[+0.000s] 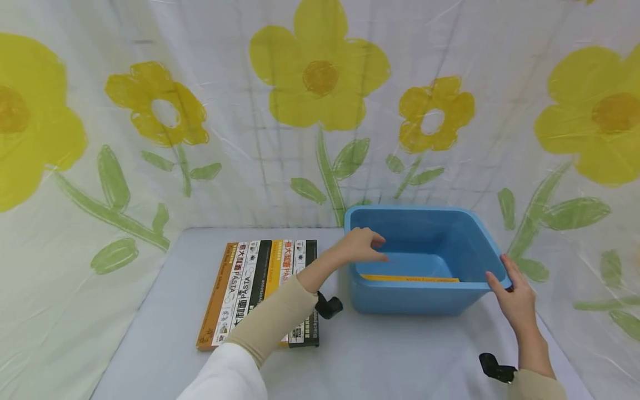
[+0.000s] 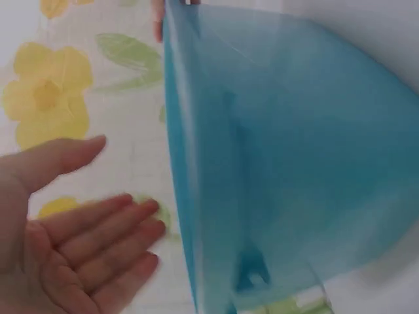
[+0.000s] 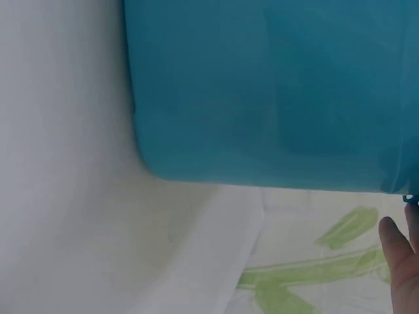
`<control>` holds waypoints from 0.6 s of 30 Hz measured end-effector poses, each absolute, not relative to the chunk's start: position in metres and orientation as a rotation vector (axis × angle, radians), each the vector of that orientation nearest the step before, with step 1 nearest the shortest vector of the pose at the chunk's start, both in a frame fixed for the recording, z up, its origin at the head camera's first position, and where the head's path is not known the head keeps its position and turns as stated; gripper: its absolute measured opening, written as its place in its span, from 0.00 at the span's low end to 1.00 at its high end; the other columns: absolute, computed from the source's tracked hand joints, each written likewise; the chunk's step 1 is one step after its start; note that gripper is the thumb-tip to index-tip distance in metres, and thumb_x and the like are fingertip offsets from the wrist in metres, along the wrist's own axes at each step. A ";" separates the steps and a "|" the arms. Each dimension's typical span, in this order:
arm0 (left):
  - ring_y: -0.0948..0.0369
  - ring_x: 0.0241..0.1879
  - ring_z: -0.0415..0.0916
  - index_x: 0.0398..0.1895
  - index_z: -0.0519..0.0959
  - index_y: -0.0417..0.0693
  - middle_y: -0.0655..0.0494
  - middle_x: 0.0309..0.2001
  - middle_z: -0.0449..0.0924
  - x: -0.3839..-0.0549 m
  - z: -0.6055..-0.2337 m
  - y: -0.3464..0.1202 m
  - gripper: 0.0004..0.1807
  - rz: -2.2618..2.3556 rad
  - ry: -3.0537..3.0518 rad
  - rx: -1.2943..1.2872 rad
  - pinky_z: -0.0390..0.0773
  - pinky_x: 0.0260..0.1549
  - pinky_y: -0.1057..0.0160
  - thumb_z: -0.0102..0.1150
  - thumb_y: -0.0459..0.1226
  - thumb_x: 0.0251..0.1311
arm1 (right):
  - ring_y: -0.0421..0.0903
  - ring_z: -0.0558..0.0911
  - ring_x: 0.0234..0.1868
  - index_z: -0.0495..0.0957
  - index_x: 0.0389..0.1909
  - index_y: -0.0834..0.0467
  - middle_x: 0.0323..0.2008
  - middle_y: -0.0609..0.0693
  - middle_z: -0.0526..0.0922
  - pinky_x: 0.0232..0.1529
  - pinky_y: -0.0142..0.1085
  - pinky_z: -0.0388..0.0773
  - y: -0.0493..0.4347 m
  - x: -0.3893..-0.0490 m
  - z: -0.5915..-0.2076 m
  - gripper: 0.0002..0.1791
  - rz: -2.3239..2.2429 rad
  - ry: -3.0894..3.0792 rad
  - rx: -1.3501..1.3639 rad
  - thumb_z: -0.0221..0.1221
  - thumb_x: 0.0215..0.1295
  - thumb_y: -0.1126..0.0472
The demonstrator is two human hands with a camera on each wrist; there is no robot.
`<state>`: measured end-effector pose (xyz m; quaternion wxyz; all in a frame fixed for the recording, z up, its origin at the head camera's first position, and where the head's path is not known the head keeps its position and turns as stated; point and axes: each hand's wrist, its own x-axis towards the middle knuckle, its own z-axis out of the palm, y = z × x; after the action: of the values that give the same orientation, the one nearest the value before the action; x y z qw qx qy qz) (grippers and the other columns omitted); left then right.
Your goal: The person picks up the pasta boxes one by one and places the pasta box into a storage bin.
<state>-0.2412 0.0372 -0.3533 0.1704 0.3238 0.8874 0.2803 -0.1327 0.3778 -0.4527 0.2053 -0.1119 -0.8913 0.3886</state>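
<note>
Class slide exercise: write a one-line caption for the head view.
Left hand open over the blue bin, right hand gripping its rim, pasta boxes lying on the table.

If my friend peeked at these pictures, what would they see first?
Probably the big yellow flowers on the sheet behind the table. Next, the blue tub toward the table's right, its rim gripped by the right hand. Left of the tub lie flat boxes, some marked PASTA.

Smooth plastic, printed cardboard, cloth
The tub [image 1: 407, 300] seems to be of smooth plastic with a soft sheen; the boxes [image 1: 260, 272] look like printed cardboard. The surface [image 1: 380, 350] is matt, the curtain [image 1: 230, 183] thin and creased, the sleeves [image 1: 277, 319] cloth.
</note>
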 end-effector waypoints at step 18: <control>0.48 0.61 0.72 0.63 0.74 0.38 0.46 0.60 0.76 -0.186 -0.418 -0.076 0.32 1.353 2.449 0.747 0.72 0.58 0.49 0.67 0.43 0.56 | 0.73 0.57 0.67 0.53 0.75 0.61 0.73 0.66 0.53 0.56 0.67 0.60 0.375 -0.132 -0.452 0.35 1.108 -2.492 -0.338 0.52 0.72 0.55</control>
<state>-0.1856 -0.0758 -0.4180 0.1226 0.2561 0.8393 0.4635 -0.1325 0.3750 -0.4521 0.1953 -0.1207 -0.8893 0.3955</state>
